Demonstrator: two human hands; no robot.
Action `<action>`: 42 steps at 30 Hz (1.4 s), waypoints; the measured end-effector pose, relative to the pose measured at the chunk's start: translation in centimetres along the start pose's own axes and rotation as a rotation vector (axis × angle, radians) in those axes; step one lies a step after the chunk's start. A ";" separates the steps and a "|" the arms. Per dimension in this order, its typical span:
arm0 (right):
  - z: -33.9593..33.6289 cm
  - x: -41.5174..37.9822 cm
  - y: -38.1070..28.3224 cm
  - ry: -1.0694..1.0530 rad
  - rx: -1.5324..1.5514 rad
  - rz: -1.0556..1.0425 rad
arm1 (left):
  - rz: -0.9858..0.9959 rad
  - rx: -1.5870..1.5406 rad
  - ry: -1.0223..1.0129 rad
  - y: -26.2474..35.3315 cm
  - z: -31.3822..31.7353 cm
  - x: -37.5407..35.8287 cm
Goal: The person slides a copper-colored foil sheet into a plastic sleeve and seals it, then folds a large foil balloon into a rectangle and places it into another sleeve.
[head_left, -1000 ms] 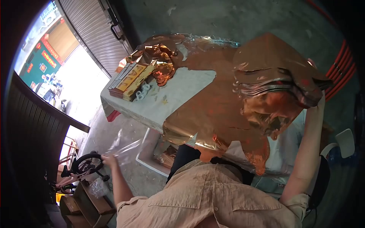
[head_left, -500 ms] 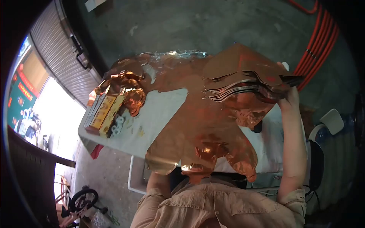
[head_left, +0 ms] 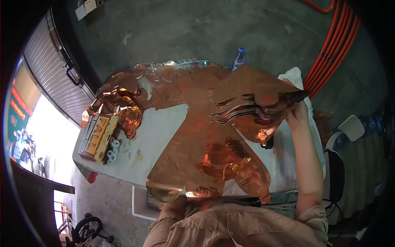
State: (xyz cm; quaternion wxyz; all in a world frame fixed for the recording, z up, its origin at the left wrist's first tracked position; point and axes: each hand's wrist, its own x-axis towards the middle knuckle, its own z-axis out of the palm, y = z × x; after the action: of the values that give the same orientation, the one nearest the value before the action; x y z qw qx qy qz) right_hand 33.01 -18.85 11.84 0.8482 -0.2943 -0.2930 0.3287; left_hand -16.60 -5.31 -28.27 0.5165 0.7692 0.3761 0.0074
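Note:
A large flat copper-coloured foil balloon (head_left: 197,131) spreads over the table, its lower lobes draped past the near edge. Above its right part, a stack of similar flat foil balloons (head_left: 242,88) is lifted and folded over, so several layered edges show. At the right end of that stack my right hand (head_left: 299,112) is closed on it, fingers partly covered by the foil. My left hand lies out of sight under the foil's lower left lobe; only the left forearm (head_left: 175,208) appears, by the table's near edge. Whether that hand grips anything is hidden.
Crumpled copper foil (head_left: 129,117) lies at the left, beside a box marked FALL (head_left: 95,138) and small white rings (head_left: 112,150). A bottle with a blue cap (head_left: 239,59) stands behind the table (head_left: 160,123). A white chair (head_left: 352,127) is at the right, near orange pipes (head_left: 329,51).
The view has shifted, bringing the bottle into sight behind the foil. My right hand and the folded stack sit slightly lower and more to the left. The right hand keeps its hold.

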 end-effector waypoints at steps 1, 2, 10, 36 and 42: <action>-0.1 0.0 0.3 -0.003 -0.018 -0.003 | 0.018 0.049 -0.035 2.1 -0.8 -0.4; -0.1 0.0 0.7 -0.010 -0.034 -0.005 | 0.036 0.098 -0.066 4.2 -1.6 -0.8; 0.4 -0.4 1.7 0.102 0.076 0.040 | -0.055 0.558 -0.609 21.0 -11.0 -7.7; 7.2 -4.9 2.2 -0.111 -0.352 0.294 | 0.710 0.865 0.392 57.5 -22.4 -1.3; 7.5 -5.1 3.9 -0.177 -0.287 0.411 | 0.508 1.177 0.339 61.8 -22.8 1.3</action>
State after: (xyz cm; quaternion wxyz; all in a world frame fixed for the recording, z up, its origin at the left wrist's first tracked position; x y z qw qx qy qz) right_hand 23.18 -17.91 12.44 0.6844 -0.4352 -0.3437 0.4734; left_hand 10.52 2.10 31.31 -0.0742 0.9760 0.2002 0.0433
